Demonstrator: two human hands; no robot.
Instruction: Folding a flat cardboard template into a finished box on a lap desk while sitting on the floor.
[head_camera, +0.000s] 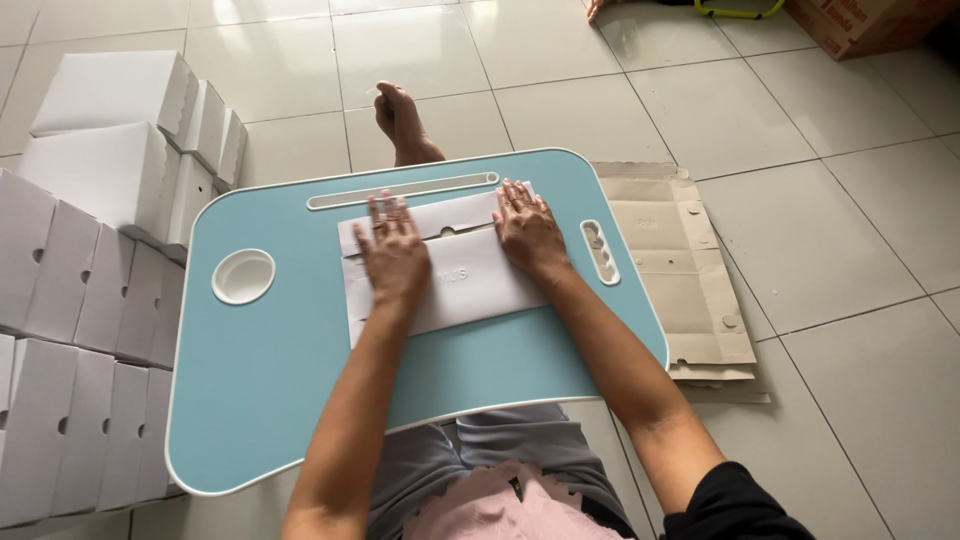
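Observation:
A flat white cardboard box blank (470, 280) lies on a light blue lap table (290, 370). My left hand (392, 250) presses flat on its left part, fingers spread toward the far flap. My right hand (527, 228) presses flat on its right part, fingers on the folded far flap. Both palms lie down on the cardboard; neither hand grips it.
Several folded white boxes (90, 290) are stacked on the floor at the left. A pile of flat brown cardboard blanks (680, 270) lies on the tiles at the right. My bare foot (402, 122) sticks out beyond the table. A brown carton (860, 22) stands at the far right.

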